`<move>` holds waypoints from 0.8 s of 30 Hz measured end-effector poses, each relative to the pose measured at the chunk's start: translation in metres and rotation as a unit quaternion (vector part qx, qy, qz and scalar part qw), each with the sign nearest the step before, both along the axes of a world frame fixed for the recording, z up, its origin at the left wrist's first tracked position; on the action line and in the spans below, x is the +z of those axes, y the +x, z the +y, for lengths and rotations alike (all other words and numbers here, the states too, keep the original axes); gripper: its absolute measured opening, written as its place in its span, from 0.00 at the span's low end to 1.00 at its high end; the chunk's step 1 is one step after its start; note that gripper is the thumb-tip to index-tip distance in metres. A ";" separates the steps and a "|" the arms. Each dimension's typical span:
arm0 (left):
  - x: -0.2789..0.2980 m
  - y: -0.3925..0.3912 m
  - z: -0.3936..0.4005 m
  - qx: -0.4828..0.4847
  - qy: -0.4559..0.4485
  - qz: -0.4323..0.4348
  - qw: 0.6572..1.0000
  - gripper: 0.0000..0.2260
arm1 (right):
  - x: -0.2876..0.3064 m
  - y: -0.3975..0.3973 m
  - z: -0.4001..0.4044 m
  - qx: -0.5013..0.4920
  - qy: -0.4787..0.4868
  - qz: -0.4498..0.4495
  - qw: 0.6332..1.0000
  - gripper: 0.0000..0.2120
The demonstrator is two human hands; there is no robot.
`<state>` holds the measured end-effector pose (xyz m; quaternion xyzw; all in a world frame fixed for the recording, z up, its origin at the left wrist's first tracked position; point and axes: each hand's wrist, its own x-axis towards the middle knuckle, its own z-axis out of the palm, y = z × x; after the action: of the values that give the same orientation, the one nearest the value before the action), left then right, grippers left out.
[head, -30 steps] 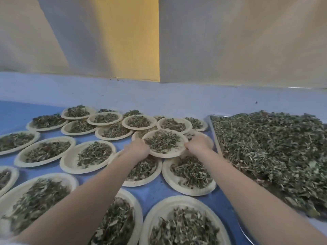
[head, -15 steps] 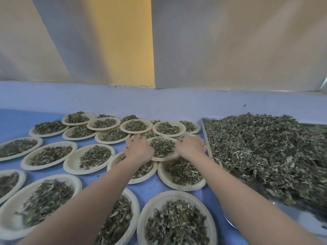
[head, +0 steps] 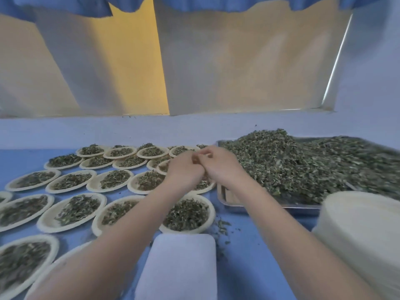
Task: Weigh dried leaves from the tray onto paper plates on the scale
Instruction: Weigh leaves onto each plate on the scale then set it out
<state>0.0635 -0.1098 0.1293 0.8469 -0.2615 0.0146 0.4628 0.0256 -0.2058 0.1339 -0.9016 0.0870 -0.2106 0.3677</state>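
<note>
**Both hands meeting over the far plates, tray still heaped**

Both arms are reaching out over the blue bench (head: pixel 249 256) and the two hands are coming together above the back rows of plates. The left hand (head: pixel 184 169) and the right hand (head: pixel 218 165) are touching each other, fingers bent inward, and there's a small brownish bit showing right between the fingertips. It's too blurry to say what it is, or which hand's grip actually has it, so I honestly can't tell if either one is pinching something or just curled.

The dried leaves (head: pixel 292 165) are sitting in a big mound on the metal tray (head: pixel 238 204) off to the right, piled well above its rim. The filled paper plates (head: pixel 75 208) are spreading across the left and middle of the bench in rows, each carrying a small heap of leaves, some overlapping at the far end. One filled plate (head: pixel 188 213) is lying just beyond the scale (head: pixel 179 267), which is sitting near the bottom edge between the forearms with nothing on its pale top. A stack of unused plates (head: pixel 357 230) is standing at the right, just in front of the tray. A few loose leaf crumbs (head: pixel 223 228) are lying on the bench beside the scale.
</note>
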 end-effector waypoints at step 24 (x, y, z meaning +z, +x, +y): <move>-0.050 -0.165 -0.162 -0.065 0.088 -0.042 0.993 0.10 | -0.035 -0.232 -0.193 -0.307 -0.236 0.212 0.897 0.06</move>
<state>-0.1020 -0.2720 0.0796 0.8642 -0.3355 -0.0035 0.3749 -0.2063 -0.3991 0.0989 -0.9138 0.3829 -0.1311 0.0343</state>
